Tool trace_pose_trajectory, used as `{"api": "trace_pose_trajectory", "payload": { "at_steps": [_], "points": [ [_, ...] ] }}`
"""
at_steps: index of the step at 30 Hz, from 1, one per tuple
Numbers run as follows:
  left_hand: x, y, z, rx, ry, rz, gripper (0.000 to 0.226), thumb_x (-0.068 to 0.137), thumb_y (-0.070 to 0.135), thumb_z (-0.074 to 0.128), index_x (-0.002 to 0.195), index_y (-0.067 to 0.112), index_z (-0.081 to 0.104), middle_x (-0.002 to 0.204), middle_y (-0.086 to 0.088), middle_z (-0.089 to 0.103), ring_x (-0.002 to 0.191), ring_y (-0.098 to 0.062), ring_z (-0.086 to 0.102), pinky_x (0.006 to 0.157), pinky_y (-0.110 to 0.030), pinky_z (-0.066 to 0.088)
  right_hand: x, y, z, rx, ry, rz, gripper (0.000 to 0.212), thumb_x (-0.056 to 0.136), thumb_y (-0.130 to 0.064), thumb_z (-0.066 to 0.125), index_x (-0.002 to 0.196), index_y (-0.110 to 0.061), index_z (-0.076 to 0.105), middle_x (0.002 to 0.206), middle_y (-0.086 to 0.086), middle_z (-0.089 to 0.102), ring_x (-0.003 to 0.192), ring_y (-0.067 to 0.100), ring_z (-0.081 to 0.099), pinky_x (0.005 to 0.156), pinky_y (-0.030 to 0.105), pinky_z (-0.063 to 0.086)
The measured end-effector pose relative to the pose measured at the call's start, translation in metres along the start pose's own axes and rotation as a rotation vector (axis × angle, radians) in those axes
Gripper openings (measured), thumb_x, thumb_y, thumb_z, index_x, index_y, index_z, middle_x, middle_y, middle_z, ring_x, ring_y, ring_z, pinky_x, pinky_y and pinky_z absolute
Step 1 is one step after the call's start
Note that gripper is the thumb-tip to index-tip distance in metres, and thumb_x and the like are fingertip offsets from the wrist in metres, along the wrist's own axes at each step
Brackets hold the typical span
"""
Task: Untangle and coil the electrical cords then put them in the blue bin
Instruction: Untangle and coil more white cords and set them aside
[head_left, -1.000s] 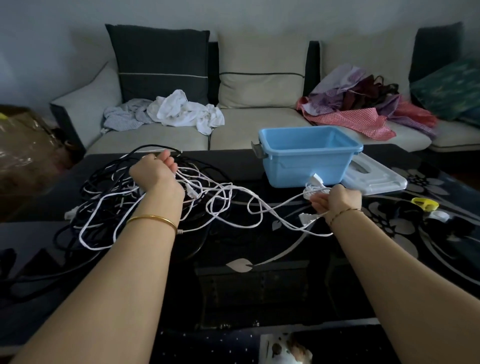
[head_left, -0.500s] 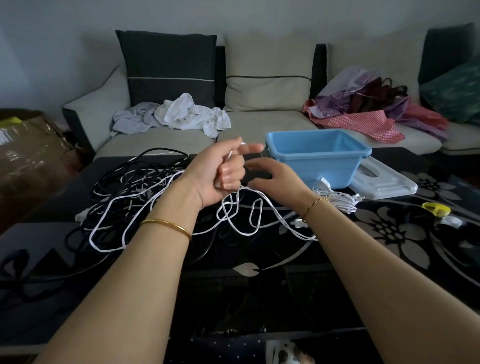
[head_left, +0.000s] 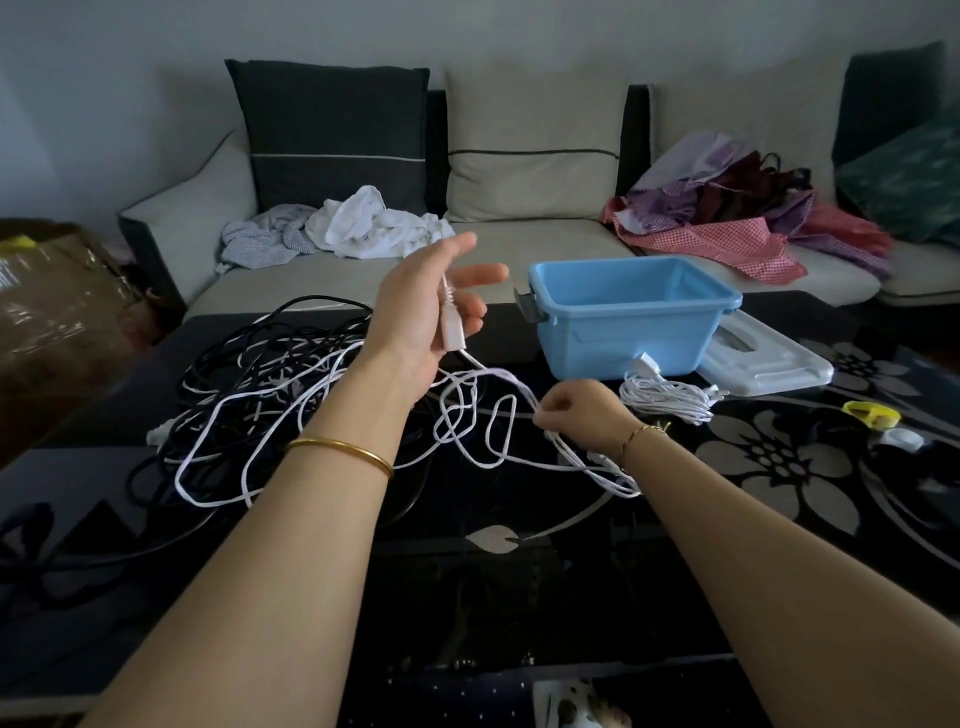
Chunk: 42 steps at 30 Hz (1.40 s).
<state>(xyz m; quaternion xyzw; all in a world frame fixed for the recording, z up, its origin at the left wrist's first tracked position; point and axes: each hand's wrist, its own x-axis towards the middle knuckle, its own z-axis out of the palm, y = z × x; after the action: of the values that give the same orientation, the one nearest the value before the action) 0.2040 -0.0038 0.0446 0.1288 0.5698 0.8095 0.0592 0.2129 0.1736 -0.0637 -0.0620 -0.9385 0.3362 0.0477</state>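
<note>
Now the plug (head_left: 452, 327) of the white cord (head_left: 496, 370) is clasped in the left hand (head_left: 423, 306); its slack is pinched by the right hand (head_left: 576, 413), lowered since; coiling can begin.

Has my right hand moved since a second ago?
Yes. The right hand moved left along the front of the blue bin, leaving the coiled cord there.

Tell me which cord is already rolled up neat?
The thin white cord lying in front of the blue bin; the other cords, black and white, sprawl loose and tangled.
</note>
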Motion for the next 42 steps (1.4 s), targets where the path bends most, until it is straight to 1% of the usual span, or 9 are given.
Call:
{"api": "trace_pose_trajectory", "payload": {
  "at_steps": [7, 13, 18, 21, 24, 30, 33, 36, 42],
  "points": [
    [0.009, -0.021, -0.008, 0.531, 0.295, 0.140, 0.040, 0.100, 0.020, 0.038, 0.140, 0.021, 0.041, 0.113, -0.006, 0.058, 0.040, -0.002, 0.047, 0.040, -0.013, 0.040, -0.008, -0.008, -0.022, 1.243, 0.189, 0.148, 0.019, 0.094, -0.006, 0.053, 0.076, -0.009, 0.049, 0.063, 0.006, 0.049, 0.044, 0.009, 0.045, 0.039, 0.018, 0.040],
    [0.007, -0.042, -0.007, 0.873, 0.038, 0.199, 0.092, 0.081, 0.028, 0.072, 0.152, 0.027, 0.013, 0.147, -0.002, 0.040, 0.130, -0.018, 0.044, 0.101, -0.037, 0.042, -0.015, -0.024, -0.050, 1.438, -0.063, -0.057, 0.019, 0.095, -0.011, 0.040, 0.083, -0.010, 0.054, 0.050, -0.006, 0.040, 0.034, 0.001, 0.023, 0.034, 0.012, 0.013],
    [0.008, -0.042, 0.002, 1.070, 0.106, 0.344, 0.091, 0.082, 0.023, 0.074, 0.152, 0.024, 0.016, 0.141, 0.001, 0.047, 0.126, -0.014, 0.049, 0.095, -0.032, 0.041, -0.025, -0.038, -0.066, 1.492, -0.276, -0.198, 0.018, 0.083, -0.019, 0.048, 0.076, -0.014, 0.064, 0.053, -0.007, 0.039, 0.037, 0.000, 0.021, 0.035, 0.012, 0.011],
    [0.007, -0.040, 0.000, 1.169, 0.218, 0.453, 0.075, 0.088, 0.016, 0.065, 0.150, 0.026, 0.024, 0.123, 0.001, 0.054, 0.107, -0.017, 0.059, 0.083, -0.038, 0.049, -0.028, -0.041, -0.068, 1.453, -0.250, -0.200, 0.013, 0.085, -0.017, 0.049, 0.080, -0.013, 0.061, 0.053, -0.007, 0.040, 0.038, 0.001, 0.021, 0.034, 0.011, 0.015],
    [0.003, -0.032, -0.001, 1.181, 0.300, 0.507, 0.062, 0.095, 0.018, 0.054, 0.149, 0.028, 0.026, 0.080, 0.005, 0.050, 0.076, -0.019, 0.053, 0.065, -0.032, 0.039, -0.018, -0.032, -0.061, 1.125, 0.124, -0.070, 0.010, 0.085, 0.001, 0.057, 0.083, -0.009, 0.055, 0.058, -0.002, 0.045, 0.042, 0.006, 0.035, 0.037, 0.016, 0.031],
    [0.000, -0.025, 0.004, 1.133, 0.134, 0.480, 0.053, 0.095, 0.021, 0.053, 0.145, 0.026, 0.034, 0.103, -0.007, 0.062, 0.085, -0.027, 0.062, 0.073, -0.034, 0.046, -0.019, -0.006, -0.045, 0.016, 0.356, 0.256, 0.033, 0.075, -0.030, 0.073, 0.087, -0.012, 0.049, 0.095, 0.006, 0.052, 0.088, 0.026, 0.052, 0.075, 0.034, 0.043],
    [0.002, -0.026, 0.008, 1.002, 0.051, 0.439, 0.053, 0.096, 0.016, 0.051, 0.146, 0.026, 0.036, 0.107, -0.007, 0.062, 0.059, -0.015, 0.061, 0.066, -0.021, 0.048, -0.025, -0.019, -0.047, -0.169, 0.561, 0.020, 0.022, 0.078, -0.030, 0.069, 0.084, -0.018, 0.052, 0.097, 0.001, 0.053, 0.096, 0.026, 0.050, 0.081, 0.038, 0.042],
    [0.004, -0.023, 0.012, 0.867, 0.053, 0.397, 0.052, 0.096, 0.012, 0.050, 0.145, 0.023, 0.038, 0.085, 0.002, 0.058, 0.050, -0.007, 0.054, 0.054, -0.008, 0.043, -0.026, -0.036, -0.045, -0.004, 0.365, -0.291, 0.008, 0.082, -0.026, 0.063, 0.075, -0.023, 0.062, 0.082, -0.002, 0.065, 0.084, 0.020, 0.058, 0.075, 0.035, 0.048],
    [0.006, -0.020, 0.005, 0.853, 0.120, 0.416, 0.049, 0.096, 0.009, 0.046, 0.143, 0.022, 0.040, 0.081, -0.002, 0.057, 0.050, -0.006, 0.053, 0.058, -0.014, 0.047, -0.034, -0.035, -0.038, 0.066, -0.107, -0.224, 0.012, 0.083, -0.021, 0.063, 0.075, -0.016, 0.070, 0.068, -0.003, 0.065, 0.066, 0.006, 0.054, 0.069, 0.026, 0.044]
  ]
}}
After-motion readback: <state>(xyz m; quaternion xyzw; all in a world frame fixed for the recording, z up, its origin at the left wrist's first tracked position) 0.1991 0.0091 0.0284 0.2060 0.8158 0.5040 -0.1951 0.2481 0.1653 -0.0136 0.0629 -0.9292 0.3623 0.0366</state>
